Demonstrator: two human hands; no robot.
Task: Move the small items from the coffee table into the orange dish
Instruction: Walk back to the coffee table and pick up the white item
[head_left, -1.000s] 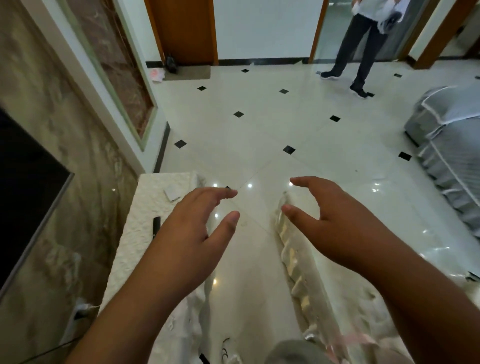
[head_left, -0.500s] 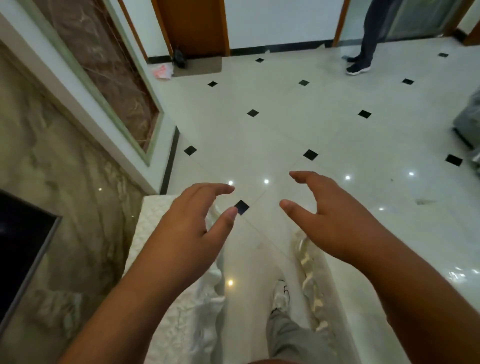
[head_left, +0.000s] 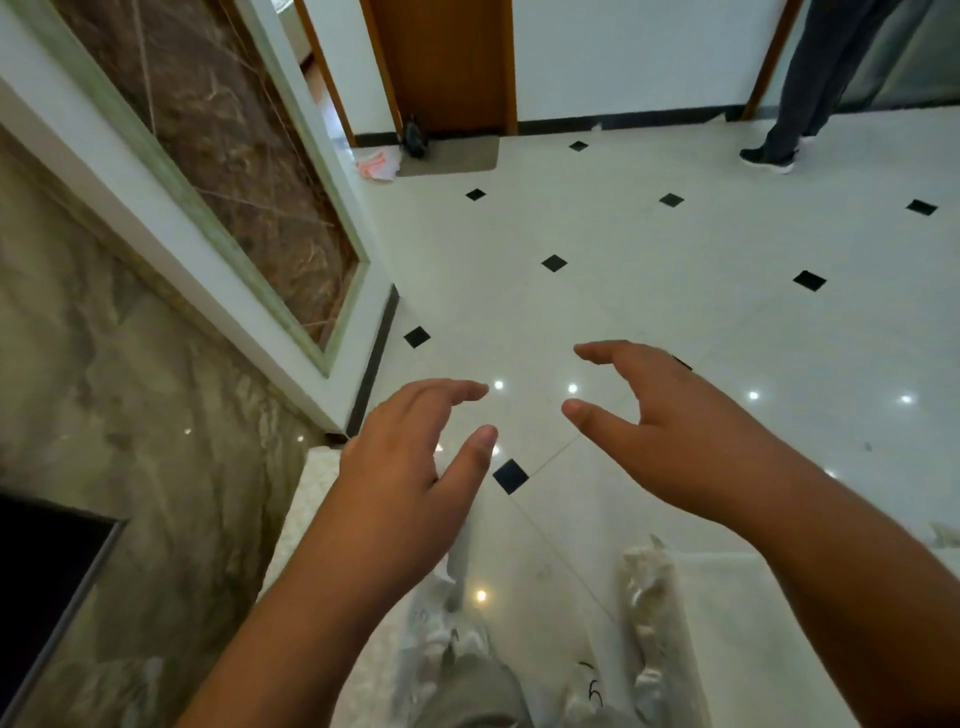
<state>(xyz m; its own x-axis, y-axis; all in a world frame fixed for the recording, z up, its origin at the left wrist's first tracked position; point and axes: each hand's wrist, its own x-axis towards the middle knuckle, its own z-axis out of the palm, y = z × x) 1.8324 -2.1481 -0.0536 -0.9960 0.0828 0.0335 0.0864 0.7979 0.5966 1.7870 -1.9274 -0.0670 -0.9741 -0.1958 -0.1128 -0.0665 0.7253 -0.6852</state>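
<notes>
My left hand (head_left: 410, 467) and my right hand (head_left: 670, 426) hover side by side above the white tiled floor, fingers curved and apart, holding nothing. Under my right forearm lies the corner of the coffee table (head_left: 649, 597), white with a carved edge. No orange dish and no small items are in view.
A white carved cabinet (head_left: 306, 509) stands below my left hand against a marble wall, with a dark TV screen (head_left: 41, 582) at lower left. A person's legs (head_left: 810, 83) stand at the far right by a doorway. A brown door (head_left: 447, 62) and mat (head_left: 452, 153) lie ahead.
The view has swung left and forward: the cabinet top and coffee table have slid down and out of frame, and the grey sofa has gone. Both hands keep the same open pose.
</notes>
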